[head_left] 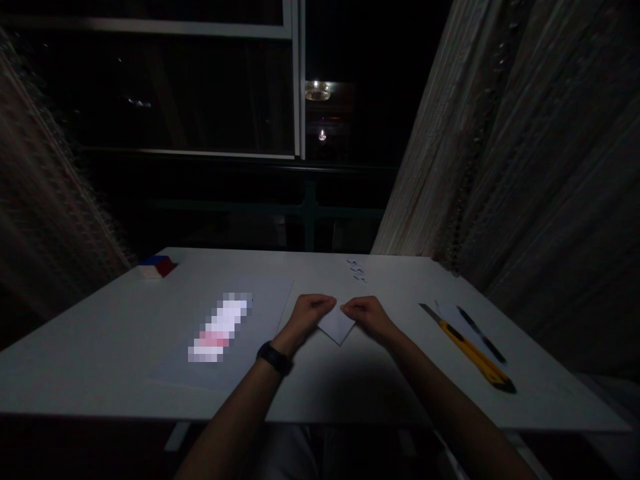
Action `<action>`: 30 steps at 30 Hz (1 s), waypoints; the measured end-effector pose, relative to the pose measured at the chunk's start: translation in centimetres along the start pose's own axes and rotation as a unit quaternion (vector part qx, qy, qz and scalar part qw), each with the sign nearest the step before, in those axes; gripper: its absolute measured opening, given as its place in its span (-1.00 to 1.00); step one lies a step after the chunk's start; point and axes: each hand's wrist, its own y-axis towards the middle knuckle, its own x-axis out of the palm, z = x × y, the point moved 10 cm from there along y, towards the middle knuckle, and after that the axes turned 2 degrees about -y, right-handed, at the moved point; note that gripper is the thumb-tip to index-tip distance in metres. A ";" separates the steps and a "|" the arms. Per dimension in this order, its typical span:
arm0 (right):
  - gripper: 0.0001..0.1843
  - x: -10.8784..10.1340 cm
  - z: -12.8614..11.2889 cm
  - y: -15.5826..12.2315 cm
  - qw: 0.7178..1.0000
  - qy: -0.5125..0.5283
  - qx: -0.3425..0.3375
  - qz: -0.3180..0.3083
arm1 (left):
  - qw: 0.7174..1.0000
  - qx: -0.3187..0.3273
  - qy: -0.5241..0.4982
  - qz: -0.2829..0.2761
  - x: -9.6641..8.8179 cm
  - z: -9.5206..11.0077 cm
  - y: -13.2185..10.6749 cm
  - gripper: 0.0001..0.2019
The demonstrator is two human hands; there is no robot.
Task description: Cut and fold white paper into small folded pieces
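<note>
Just right of the table's middle, a small folded sheet of white paper [339, 328] points one corner toward me. My left hand [311, 313] pinches its left side with closed fingers, and a dark watch [275, 358] sits on that wrist. On the opposite side, my right hand [369, 313] pinches the paper with thumb and fingers. The two sets of fingertips are close together near its top. Both hands partly cover the upper edges, so the folds there are hard to make out.
A white table [340, 393] spans the view. Left stand a lit, blurred-out screen [220, 328] on a large sheet [273, 313] and a colored cube [157, 267]. Right lie a yellow box cutter [470, 350] and a pen [483, 335]. Small marked pieces [357, 271] lie behind my hands.
</note>
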 end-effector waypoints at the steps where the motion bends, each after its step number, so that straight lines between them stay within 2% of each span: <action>1: -0.70 0.0 0.0 0.0 1.000 -0.002 0.000 -0.003 | 1.000 -0.002 0.000 -0.001 0.0 -0.1 0.0 -0.69; 9: -0.72 -0.4 0.2 0.0 1.000 0.021 0.007 0.003 | 0.998 -0.012 -0.058 -0.024 0.0 -0.9 0.3 -0.78; 13: -0.70 0.1 0.0 -0.3 0.999 0.019 0.023 -0.034 | 0.999 -0.019 0.010 -0.039 0.3 -0.5 -0.1 -0.79; 17: -0.69 0.7 -0.1 -0.5 0.996 -0.006 0.033 -0.082 | 0.994 -0.036 0.059 -0.079 1.3 -0.4 -0.5 -0.75; 22: -0.66 -1.3 0.4 0.0 0.998 -0.055 0.022 0.002 | 0.991 -0.065 0.058 -0.102 1.8 -1.3 -0.7 -0.74; 25: -0.66 -1.0 0.5 0.1 0.997 -0.077 0.019 -0.005 | 0.988 -0.066 0.081 -0.110 2.1 -1.4 -0.9 -0.72; 30: -0.66 -0.1 -0.6 -0.1 0.989 -0.143 -0.016 -0.015 | 0.989 -0.059 0.081 -0.112 2.3 -1.0 -1.0 -0.73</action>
